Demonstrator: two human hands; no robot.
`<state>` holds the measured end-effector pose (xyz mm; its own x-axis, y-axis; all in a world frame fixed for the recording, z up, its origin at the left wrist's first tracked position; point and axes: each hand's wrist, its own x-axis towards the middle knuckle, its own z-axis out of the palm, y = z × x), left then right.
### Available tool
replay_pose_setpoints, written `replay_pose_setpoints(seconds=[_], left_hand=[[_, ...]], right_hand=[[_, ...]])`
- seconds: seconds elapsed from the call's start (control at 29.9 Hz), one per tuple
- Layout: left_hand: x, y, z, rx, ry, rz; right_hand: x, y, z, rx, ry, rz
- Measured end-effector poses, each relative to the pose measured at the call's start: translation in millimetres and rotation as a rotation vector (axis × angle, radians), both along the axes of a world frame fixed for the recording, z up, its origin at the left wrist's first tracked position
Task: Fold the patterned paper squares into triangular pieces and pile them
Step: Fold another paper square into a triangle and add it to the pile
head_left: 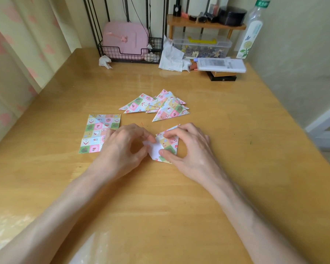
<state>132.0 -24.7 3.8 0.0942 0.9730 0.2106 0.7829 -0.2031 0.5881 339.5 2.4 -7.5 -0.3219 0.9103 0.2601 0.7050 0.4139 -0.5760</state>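
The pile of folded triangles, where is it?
Head view, centre: the pile lies just beyond the half-folded paper, up and right of the unfolded sheets.

Both forearms bare, coming in from the lower corners and converging mid-frame, palms down. Left hand (122, 147): fingers curled, index tip and thumb pinch the white edge of the folded paper piece (169, 147). Right hand (191, 147): arched over the same piece, wrist low, thumb tip on its near edge, curled index and middle tips on its top, holding it. The two hands sit just beside each other, fingertips nearly meeting.
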Motion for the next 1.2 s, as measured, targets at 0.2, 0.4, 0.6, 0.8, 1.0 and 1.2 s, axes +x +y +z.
replay_pose_setpoints(seconds=[0.2, 0.4, 0.6, 0.8, 1.0, 1.2], left_hand=[[-4, 2, -6, 0.011, 0.111, -0.065], [-10, 4, -6, 0.079, 0.152, -0.216], [-6, 3, 0, 0.297, 0.253, -0.324], [-3, -3, -2, 0.234, 0.28, -0.376], [-1, -4, -2, 0.279, 0.28, -0.358], [-2, -6, -1, 0.213, 0.267, -0.34]], right_hand=[[-3, 0, -1, 0.113, 0.044, -0.019], [-2, -1, 8, 0.053, 0.265, -0.047], [5, 2, 12, -0.067, 0.398, -0.093], [23, 11, 6, 0.198, -0.076, 0.058], [48, 10, 28, -0.14, -0.026, 0.305], [54, 10, 32, -0.225, -0.071, 0.316]])
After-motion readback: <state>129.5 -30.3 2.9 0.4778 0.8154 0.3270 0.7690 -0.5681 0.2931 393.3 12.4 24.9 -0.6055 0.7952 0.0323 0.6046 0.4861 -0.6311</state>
